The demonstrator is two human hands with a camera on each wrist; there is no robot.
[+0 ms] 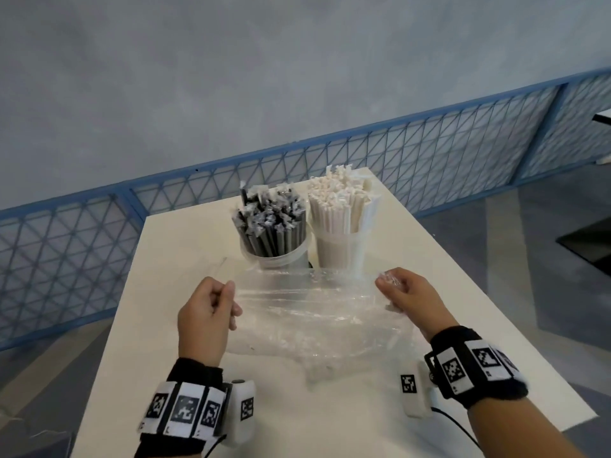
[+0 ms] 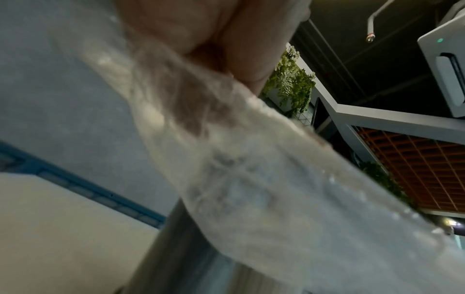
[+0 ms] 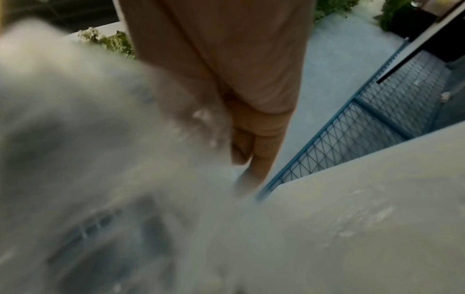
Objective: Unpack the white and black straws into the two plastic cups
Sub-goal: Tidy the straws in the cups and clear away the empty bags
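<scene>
Two clear plastic cups stand side by side at the far middle of the white table [image 1: 185, 325]. The left cup [image 1: 276, 256] is packed with black straws [image 1: 271, 226]; the right cup [image 1: 340, 252] is packed with white straws [image 1: 340, 203]. In front of them a crumpled clear plastic bag [image 1: 314, 319] is stretched over the table. My left hand [image 1: 211, 312] pinches the bag's left edge, and the film [image 2: 251, 169] runs from its fingers. My right hand [image 1: 403, 295] grips the bunched right end, which fills the right wrist view [image 3: 100, 159].
A blue wire-mesh fence [image 1: 429, 153] runs behind the table against a grey wall. The table's left and right edges drop to a grey floor. A dark table corner [image 1: 601, 117] shows at far right.
</scene>
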